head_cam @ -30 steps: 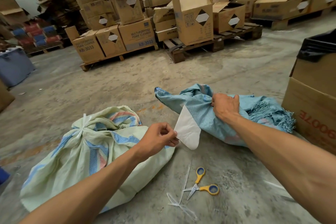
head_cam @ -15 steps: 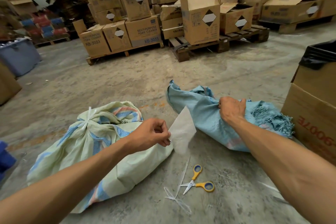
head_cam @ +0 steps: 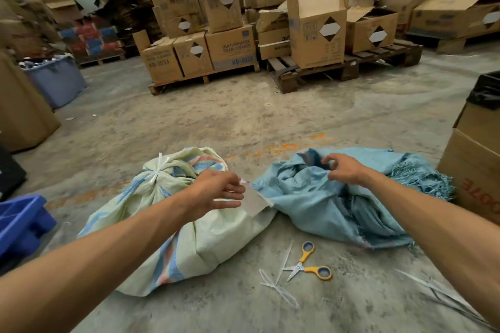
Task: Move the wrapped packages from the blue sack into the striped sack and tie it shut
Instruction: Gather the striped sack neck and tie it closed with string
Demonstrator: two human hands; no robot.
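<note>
Left hand (head_cam: 219,192): fingers straight and spread, holding nothing, hovering over the striped sack (head_cam: 176,224), tips at a pale sheet (head_cam: 254,201) lying between the two sacks; contact uncertain. Right hand (head_cam: 345,170): fingers loosely curved, empty, just above the mouth of the blue sack (head_cam: 324,203). Striped sack full, neck cinched with a white tie (head_cam: 157,173). Blue sack slack, collapsed; no wrapped packages visible. Transfer judged done. Step in hand, probably: check blue sack for leftovers. Spread mouth wide with right, feel down into folds and corners; confirm knot tight. Scissors (head_cam: 308,265) and cut strips (head_cam: 278,284) on floor close by; keep forearms clear of blades.
</note>
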